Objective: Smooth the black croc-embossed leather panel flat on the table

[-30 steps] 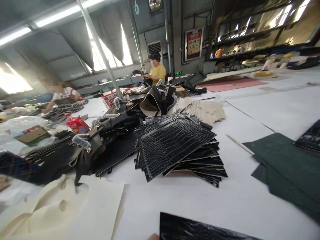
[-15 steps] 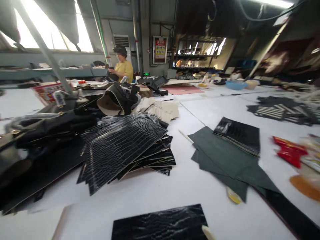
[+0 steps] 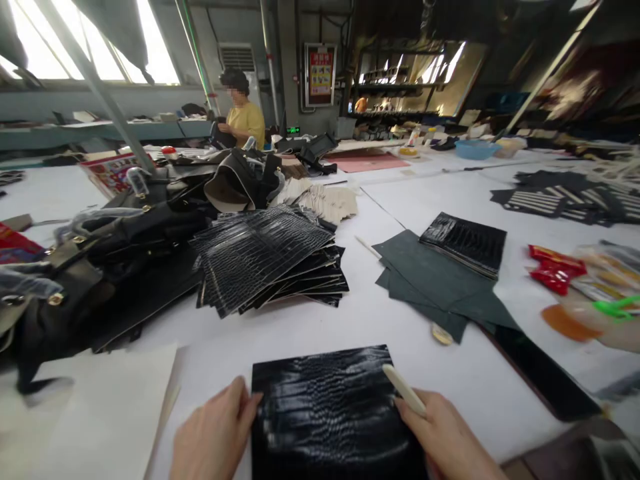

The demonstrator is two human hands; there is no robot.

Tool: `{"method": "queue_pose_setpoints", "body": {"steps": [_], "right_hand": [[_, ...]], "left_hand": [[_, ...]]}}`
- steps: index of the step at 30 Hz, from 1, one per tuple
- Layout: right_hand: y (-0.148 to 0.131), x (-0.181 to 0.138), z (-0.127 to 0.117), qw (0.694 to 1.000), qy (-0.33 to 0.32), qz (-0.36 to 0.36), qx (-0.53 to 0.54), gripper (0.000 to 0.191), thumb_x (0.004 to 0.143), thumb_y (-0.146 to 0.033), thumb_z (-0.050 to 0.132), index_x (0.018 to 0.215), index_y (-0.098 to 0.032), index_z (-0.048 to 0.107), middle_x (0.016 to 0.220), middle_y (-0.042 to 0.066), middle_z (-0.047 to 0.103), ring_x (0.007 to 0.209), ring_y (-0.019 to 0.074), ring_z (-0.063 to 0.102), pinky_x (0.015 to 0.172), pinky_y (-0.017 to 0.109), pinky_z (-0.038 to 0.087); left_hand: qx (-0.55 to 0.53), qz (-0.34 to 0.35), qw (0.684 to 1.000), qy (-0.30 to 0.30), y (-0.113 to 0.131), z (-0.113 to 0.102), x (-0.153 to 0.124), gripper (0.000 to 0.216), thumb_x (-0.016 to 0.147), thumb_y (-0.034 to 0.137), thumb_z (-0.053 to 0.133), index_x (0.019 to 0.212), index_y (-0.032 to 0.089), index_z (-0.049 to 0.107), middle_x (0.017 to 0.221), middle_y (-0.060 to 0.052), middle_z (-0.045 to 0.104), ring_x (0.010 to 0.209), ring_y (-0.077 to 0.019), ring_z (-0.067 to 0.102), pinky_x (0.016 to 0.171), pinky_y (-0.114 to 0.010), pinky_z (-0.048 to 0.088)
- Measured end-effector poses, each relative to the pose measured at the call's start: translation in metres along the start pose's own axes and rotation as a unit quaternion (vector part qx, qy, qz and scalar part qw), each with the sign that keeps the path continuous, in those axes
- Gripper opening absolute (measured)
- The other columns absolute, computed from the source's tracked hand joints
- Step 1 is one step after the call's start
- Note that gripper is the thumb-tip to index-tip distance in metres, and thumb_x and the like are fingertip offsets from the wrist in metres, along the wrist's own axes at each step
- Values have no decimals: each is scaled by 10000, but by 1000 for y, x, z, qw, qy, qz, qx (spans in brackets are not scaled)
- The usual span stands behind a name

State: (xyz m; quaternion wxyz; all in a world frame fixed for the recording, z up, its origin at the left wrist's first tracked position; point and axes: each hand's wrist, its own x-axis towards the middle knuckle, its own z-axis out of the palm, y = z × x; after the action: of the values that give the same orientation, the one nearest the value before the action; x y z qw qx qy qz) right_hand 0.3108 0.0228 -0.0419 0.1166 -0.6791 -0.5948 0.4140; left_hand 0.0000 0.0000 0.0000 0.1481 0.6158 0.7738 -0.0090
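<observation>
**Panel flat between both hands**

My left hand [image 3: 215, 433] presses open fingers on the black croc-embossed panel's [image 3: 330, 413] left edge — gripping nothing. My right hand [image 3: 445, 437] pinches a cream bone folder [image 3: 404, 390], tip toward 11 o'clock on the right edge. Long axis runs 9-to-3; stack of panels [image 3: 270, 260] at 11 o'clock.

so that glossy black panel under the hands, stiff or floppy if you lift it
Probably fairly stiff: the panel lies flat with straight edges, like those in the stack. Its glossy embossed face may be slick, though the left hand steadies its edge. The right hand holds a cream tool.
</observation>
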Motion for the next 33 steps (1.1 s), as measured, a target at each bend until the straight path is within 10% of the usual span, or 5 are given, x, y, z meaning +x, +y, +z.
{"method": "queue_pose_setpoints", "body": {"steps": [7,13,17,25,33], "right_hand": [[-13,-6,0,999,-46,29,7,267,854,-338,300,652,-205,411,377,-48,395,302,151,504,296,203,264],[-18,-12,-16,994,-42,32,-93,319,865,-332,284,665,-188,488,399,4,498,310,170,509,311,233,316],[-30,-29,-24,976,89,16,-200,262,853,-249,384,736,-139,590,718,145,645,700,252,627,609,308,441],[-52,-2,78,802,393,-257,-370,490,677,-119,454,1154,-115,567,1232,98,567,1110,282,514,890,396,426],[32,41,73,718,439,-360,-402,823,709,-284,483,1394,11,136,1200,207,562,1061,299,556,789,388,489]], "left_hand": [[-8,343,937,70,55,26,8,431,913,394,350,1323,265,326,1440,-3,306,1336,-222,210,1107,-453,230],[-1,369,929,33,59,52,15,641,870,599,274,1395,279,94,1489,-29,98,1360,-254,79,1107,-553,154],[27,388,919,65,54,57,16,720,830,661,287,1396,276,64,1479,-43,117,1350,-281,134,1079,-559,205],[135,467,813,320,47,82,39,725,818,612,358,1384,179,223,1380,-88,369,1246,-279,382,957,-442,297],[157,404,836,337,31,95,41,727,824,629,297,1388,179,204,1382,-62,374,1195,-297,438,917,-450,371]]}}
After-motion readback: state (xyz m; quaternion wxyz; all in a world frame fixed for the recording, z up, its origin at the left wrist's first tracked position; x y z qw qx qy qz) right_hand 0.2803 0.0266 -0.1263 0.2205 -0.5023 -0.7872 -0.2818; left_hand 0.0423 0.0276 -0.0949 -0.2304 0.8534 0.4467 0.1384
